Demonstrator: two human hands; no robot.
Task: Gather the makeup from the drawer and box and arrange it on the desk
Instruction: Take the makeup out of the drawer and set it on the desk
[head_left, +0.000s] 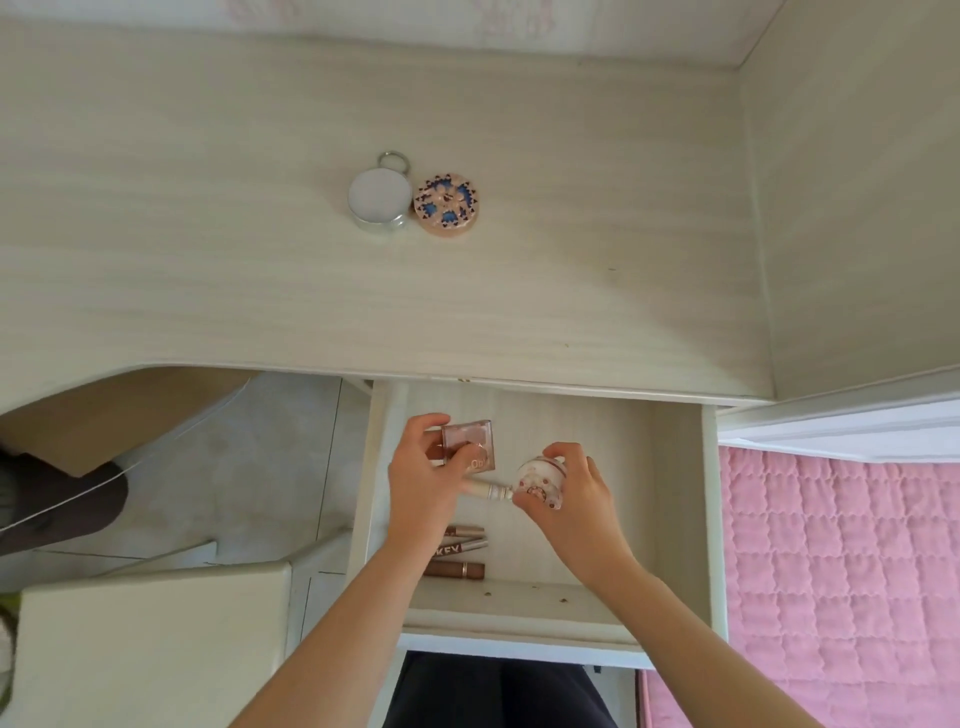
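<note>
Head view. Obs. 1: drawer stands pulled out below the desk edge, both hands inside it. Left hand?

Obs. 2: Left hand has its fingers curled round a square pink compact, at the drawer's back left. Lettering on the lid is partly covered by the fingers.

Obs. 1: Right hand?

Obs. 2: Right hand grips a round cream pot with a red-brown pattern, fingers wrapped over its far side. It sits near the drawer's middle, just beside the left hand.

Obs. 1: Cream tube between them?

Obs. 2: Lies crosswise, one end at the left fingers, the other at the pot. Cannot tell which hand holds it, or whether it rests on the drawer floor.

Obs. 1: Else in the drawer?

Obs. 2: Three brown lip tubes, side by side at front left, partly hidden under the left wrist.

Obs. 1: Desk top?

Obs. 2: Two round items touching, mid-desk. White tin with a metal ring on the left, patterned compact in blue and pink on the right. Both well apart from the drawer.

Obs. 1: Surroundings?

Obs. 2: Pink quilt right of the drawer; white stool lower left.
</note>
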